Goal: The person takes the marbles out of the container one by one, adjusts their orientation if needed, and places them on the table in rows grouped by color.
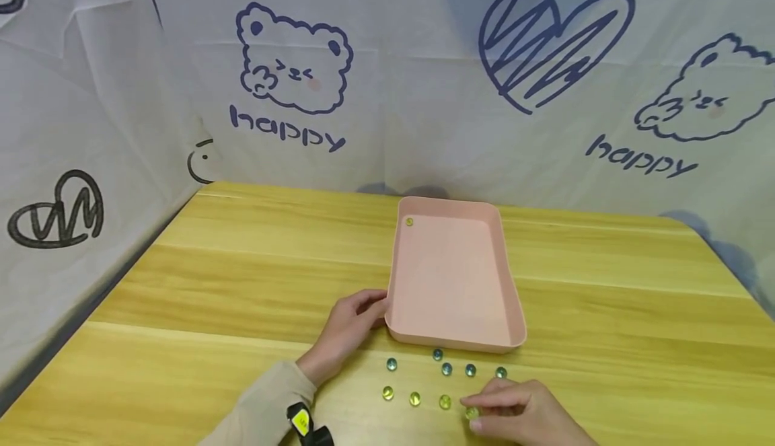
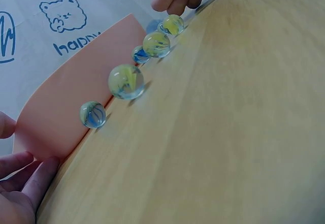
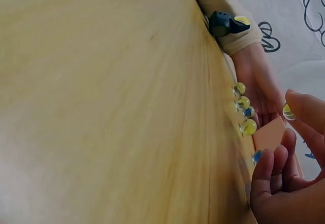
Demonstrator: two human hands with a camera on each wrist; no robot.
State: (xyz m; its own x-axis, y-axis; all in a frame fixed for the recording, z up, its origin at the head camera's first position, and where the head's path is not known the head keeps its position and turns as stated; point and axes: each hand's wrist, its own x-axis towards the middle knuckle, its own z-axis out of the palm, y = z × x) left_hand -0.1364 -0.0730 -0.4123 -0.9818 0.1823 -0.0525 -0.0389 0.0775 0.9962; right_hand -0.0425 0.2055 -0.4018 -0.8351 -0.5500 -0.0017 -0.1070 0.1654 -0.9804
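My right hand [image 1: 525, 411] pinches a yellow-streaked glass marble [image 1: 471, 414] between thumb and finger, low over the near part of the table. In the right wrist view the marble [image 3: 289, 112] shows between the fingertips, while the other fingers are bent below it. Fingers of my left hand [image 1: 346, 328] touch the near left corner of a pink tray [image 1: 514, 298]. One yellow marble [image 1: 409, 221] lies in the tray's far left corner. In front of the tray are three yellow marbles [image 1: 414, 399] in a row and several blue marbles [image 1: 447, 368] behind them.
The wooden table [image 1: 254, 284] extends to both sides of the tray. White cloth [image 1: 412, 123] with drawn bears and a heart hangs behind it and along the left. A black strap device [image 1: 307, 424] sits on the left wrist by the beige sleeve [image 1: 266, 402].
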